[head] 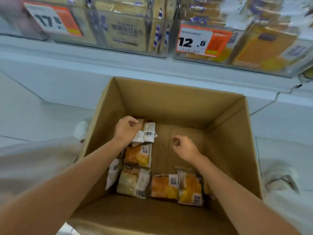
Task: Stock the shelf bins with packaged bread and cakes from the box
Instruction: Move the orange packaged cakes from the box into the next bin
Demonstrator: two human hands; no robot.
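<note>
1. The cardboard box (169, 106) is plain brown corrugated board with an open top, smooth inner walls and a flap seam creasing its floor. It stands on a pale floor just below the shelf.
2. The left hand (127, 128) is down in the box's far-left corner. Its fingers are curled round the crinkled top of a white packet (147, 133), a glossy film pouch with a barcode that lies close to the left wall.
3. The right hand (183, 147) hovers over the middle of the box floor, fingers curled into a fist with nothing in it.
4. Nearer along the left wall lie a flat, rectangular orange packet (138, 156) and then a pale packet (133, 182). A white pouch (113, 172) leans against the wall beside them.
5. By the near edge sits a second orange packet (164, 185), and just to its right a tilted packet (190, 187) is propped on its side.
6. Bare cardboard shows across the right half of the floor and into the far-right corner, and the right wall has nothing against it.
7. Above, the clear, rigid shelf bins (118, 49) hold stacked tan and orange packs, all blurred. Orange-and-white price tags (201, 40) hang on the bin fronts.
8. A white shoe (81, 129) rests outside the box's left wall.
</note>
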